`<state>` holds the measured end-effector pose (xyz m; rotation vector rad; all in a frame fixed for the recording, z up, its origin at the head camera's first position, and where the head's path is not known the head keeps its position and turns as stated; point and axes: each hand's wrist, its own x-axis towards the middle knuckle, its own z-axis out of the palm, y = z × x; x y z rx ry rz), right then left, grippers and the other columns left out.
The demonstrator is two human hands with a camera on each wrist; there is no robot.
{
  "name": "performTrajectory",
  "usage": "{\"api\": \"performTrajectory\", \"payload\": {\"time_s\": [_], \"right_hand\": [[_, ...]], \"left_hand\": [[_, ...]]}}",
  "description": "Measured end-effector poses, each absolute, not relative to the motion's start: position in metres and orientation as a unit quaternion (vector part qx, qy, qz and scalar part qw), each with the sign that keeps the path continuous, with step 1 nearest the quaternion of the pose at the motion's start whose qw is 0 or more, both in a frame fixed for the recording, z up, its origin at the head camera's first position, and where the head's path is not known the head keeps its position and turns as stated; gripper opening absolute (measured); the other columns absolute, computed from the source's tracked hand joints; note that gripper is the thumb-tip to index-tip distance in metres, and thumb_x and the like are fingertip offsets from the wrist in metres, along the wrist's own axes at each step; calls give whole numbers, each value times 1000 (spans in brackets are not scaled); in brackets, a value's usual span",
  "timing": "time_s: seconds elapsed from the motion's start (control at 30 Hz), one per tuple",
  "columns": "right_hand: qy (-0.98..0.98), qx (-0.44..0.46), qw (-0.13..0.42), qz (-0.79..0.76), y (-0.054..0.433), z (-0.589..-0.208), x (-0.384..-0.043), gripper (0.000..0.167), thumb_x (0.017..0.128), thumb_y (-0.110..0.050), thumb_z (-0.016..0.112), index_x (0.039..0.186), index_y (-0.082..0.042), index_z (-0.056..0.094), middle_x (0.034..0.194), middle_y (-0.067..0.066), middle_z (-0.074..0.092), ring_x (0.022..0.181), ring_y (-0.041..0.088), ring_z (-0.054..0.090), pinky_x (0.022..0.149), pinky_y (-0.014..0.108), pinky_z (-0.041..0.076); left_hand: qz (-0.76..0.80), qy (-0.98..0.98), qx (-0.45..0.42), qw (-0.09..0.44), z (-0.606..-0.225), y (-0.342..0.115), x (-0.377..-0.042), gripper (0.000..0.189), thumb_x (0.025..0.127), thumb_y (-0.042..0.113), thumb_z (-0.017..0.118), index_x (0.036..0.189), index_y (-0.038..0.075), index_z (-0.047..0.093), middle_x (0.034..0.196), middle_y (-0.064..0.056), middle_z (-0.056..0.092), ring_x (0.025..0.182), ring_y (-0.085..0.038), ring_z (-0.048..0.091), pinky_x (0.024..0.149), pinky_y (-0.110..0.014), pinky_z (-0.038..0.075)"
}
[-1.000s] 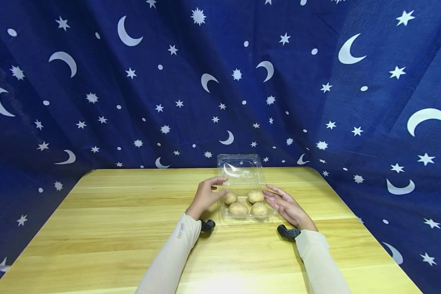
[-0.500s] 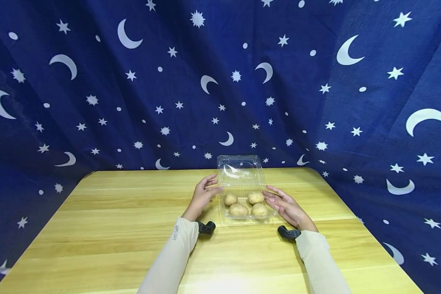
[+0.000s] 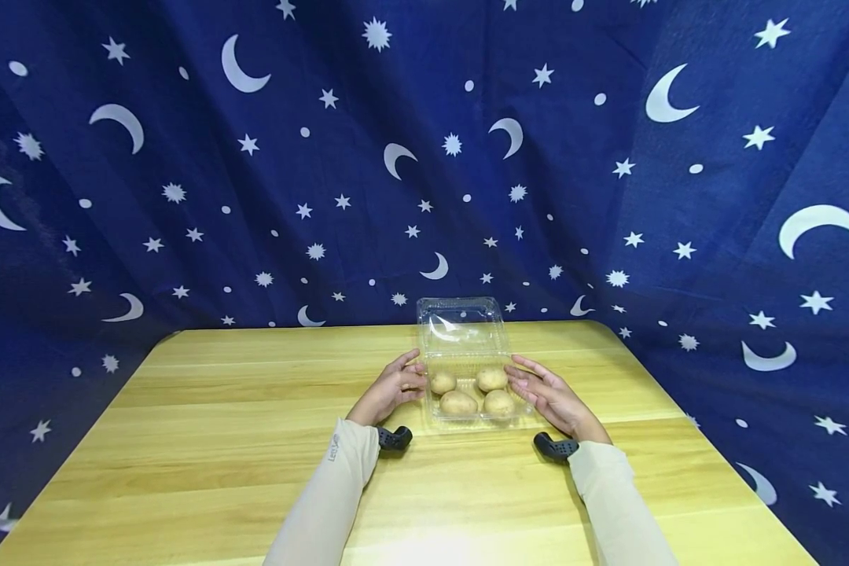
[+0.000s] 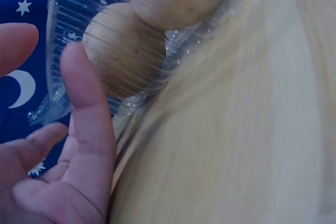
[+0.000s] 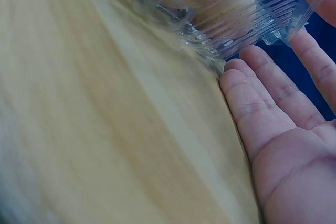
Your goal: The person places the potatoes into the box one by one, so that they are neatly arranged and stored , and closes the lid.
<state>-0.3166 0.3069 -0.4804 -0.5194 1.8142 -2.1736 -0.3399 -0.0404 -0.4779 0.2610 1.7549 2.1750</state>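
A clear plastic clamshell box stands on the table, its lid raised at the back. Several potatoes lie inside the base. My left hand is at the box's left side with fingers extended; in the left wrist view a finger overlaps the ribbed wall, a potato showing behind it. On the right side my right hand has its fingertips right at the wall. The right wrist view shows that palm turned up toward the camera, fingers fairly straight beside the ribbed plastic.
The pale wooden table spreads around the box. A dark blue curtain with moons and stars hangs close behind the table's far edge. Black wrist cameras sit at both sleeves.
My left hand has drawn back leftward from over the box's left edge and dropped lower along its side. The right hand, box and potatoes stay where they were.
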Motion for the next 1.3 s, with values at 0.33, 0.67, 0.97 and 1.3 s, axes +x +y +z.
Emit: {"api": "performTrajectory", "payload": {"time_s": [0.33,0.67,0.97,1.3], "right_hand": [[620,-177,130,-753,307,-481,-318,69,111,2,50,166,14,10,169,40,14,134,4,59,117,24,44],[617,-182,130,-755,308,-482,-319,69,112,2,49,166,14,9,169,39,16,134,4,60,117,25,44],[622,-179,133,-751,308,-482,-319,69,112,2,48,167,14,7,170,41,10,134,3,59,118,25,43],[626,-176,129,-749,310,-484,-321,69,112,2,49,167,14,8,169,43,7,134,3,59,118,25,43]], "left_hand": [[772,589,126,205,-479,-44,-341,89,100,-8,59,174,8,14,150,-21,44,93,-10,63,88,-25,58],[778,582,129,200,-479,-44,-342,93,98,-14,59,175,14,14,161,-30,35,93,-12,63,87,-25,59],[773,586,144,195,-481,-44,-341,92,99,-15,57,175,14,12,163,-31,31,92,-12,61,84,-24,58],[775,584,150,192,-481,-43,-340,94,98,-15,57,175,19,16,163,-32,30,91,-12,61,85,-24,58]]}}
